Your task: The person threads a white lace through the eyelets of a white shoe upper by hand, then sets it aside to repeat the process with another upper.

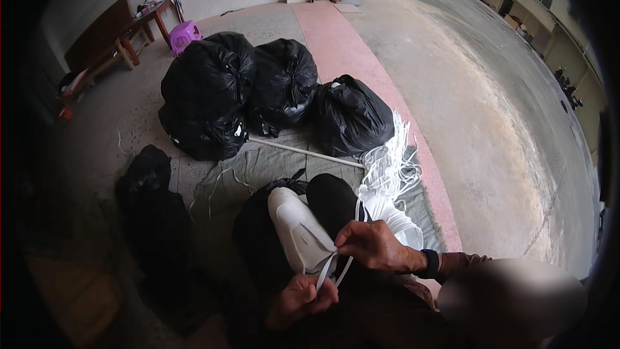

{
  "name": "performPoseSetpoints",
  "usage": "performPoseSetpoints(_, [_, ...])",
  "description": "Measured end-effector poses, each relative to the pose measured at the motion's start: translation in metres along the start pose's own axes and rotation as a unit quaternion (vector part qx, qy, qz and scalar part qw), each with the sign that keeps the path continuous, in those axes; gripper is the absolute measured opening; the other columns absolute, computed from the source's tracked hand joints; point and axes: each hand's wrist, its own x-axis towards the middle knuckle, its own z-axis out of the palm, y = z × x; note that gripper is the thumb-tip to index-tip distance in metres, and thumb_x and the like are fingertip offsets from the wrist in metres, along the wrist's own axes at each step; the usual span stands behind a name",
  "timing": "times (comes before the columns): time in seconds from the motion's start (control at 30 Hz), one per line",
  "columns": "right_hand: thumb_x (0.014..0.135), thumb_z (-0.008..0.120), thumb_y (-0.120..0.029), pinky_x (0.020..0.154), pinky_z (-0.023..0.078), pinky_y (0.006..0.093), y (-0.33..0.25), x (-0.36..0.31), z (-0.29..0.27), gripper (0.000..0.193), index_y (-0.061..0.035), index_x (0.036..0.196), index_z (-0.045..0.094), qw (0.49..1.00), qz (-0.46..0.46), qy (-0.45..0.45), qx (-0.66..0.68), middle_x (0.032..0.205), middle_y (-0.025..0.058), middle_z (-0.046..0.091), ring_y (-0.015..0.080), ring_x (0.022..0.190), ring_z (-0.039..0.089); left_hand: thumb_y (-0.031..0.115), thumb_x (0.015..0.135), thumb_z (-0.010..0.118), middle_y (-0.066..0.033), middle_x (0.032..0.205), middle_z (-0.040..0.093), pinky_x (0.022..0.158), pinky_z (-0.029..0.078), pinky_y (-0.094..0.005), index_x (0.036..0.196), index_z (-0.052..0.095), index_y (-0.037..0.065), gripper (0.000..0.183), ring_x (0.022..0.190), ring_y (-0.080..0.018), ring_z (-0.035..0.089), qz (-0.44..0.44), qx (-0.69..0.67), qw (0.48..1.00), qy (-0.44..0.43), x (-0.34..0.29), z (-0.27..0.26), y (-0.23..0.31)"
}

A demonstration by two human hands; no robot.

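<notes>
Pinching white strap (345,265), right hand (373,245), left hand (298,297) below

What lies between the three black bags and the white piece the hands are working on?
In the head view, a pale rod across a grey-green mat lies between bags and white piece.

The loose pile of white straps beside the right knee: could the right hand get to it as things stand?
Probably yes. The right hand sits just below the pile of white straps with nothing between them, but its fingers are pinching a strap at the white folded piece, so it would have to let go first.
</notes>
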Motion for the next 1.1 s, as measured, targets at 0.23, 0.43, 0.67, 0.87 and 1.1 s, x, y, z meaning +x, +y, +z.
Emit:
performPoseSetpoints(0.23, [0.087, 0.069, -0.01, 0.067, 0.056, 0.0417, 0.085, -0.027, -0.044, 0.014, -0.009, 0.1, 0.067, 0.969, -0.118, 0.082, -0.203, 0.09, 0.0089, 0.065, 0.0336, 0.081, 0.068, 0.02, 0.108, 0.042, 0.002, 0.061, 0.032, 0.049, 0.027, -0.0269, 0.084, 0.045, 0.01, 0.026, 0.05, -0.0095, 0.028, 0.392, -0.218, 0.814, 0.37, -0.095, 0.047, 0.09])
performPoseSetpoints(0.43, [0.082, 0.068, -0.009, 0.059, 0.054, 0.041, 0.131, -0.041, -0.06, 0.017, -0.009, 0.098, 0.064, 0.926, -0.199, 0.057, -0.315, 0.086, 0.0091, 0.058, 0.0307, 0.074, 0.065, 0.011, 0.105, 0.044, -0.002, 0.065, 0.034, 0.056, 0.034, -0.031, 0.078, 0.044, 0.009, 0.027, 0.057, -0.0148, 0.034, 0.397, -0.139, 0.699, 0.578, -0.182, 0.059, 0.085])
performPoseSetpoints(0.67, [0.079, 0.065, -0.009, 0.061, 0.054, 0.0427, 0.18, -0.044, -0.11, 0.016, -0.0123, 0.096, 0.066, 0.918, -0.179, -0.003, -0.355, 0.089, 0.008, 0.061, 0.032, 0.078, 0.067, 0.001, 0.102, 0.043, -0.0061, 0.068, 0.037, 0.066, 0.041, -0.0349, 0.083, 0.052, 0.007, 0.022, 0.063, -0.0198, 0.039, 0.428, -0.407, 0.636, 0.497, -0.296, 0.015, 0.09])
performPoseSetpoints(0.87, [0.084, 0.067, -0.016, 0.058, 0.051, 0.0442, 0.207, -0.055, -0.229, 0.004, -0.0142, 0.087, 0.066, 0.868, -0.17, -0.06, -0.462, 0.082, 0.0061, 0.061, 0.031, 0.074, 0.066, 0.005, 0.102, 0.047, -0.0084, 0.082, 0.045, 0.074, 0.045, -0.034, 0.097, 0.053, 0.003, 0.008, 0.074, -0.0195, 0.046, 0.406, -0.248, 0.681, 0.557, -0.362, 0.007, 0.164])
performPoseSetpoints(1.1, [0.091, 0.064, -0.018, 0.068, 0.054, 0.0452, 0.202, -0.058, -0.317, 0.008, -0.0125, 0.09, 0.07, 0.819, 0.001, 0.099, -0.565, 0.089, 0.0073, 0.067, 0.0323, 0.083, 0.067, 0.01, 0.103, 0.053, -0.011, 0.099, 0.055, 0.084, 0.05, -0.0329, 0.114, 0.054, -0.001, 0.016, 0.086, -0.0191, 0.054, 0.395, -0.083, 0.739, 0.539, -0.335, -0.087, 0.23])
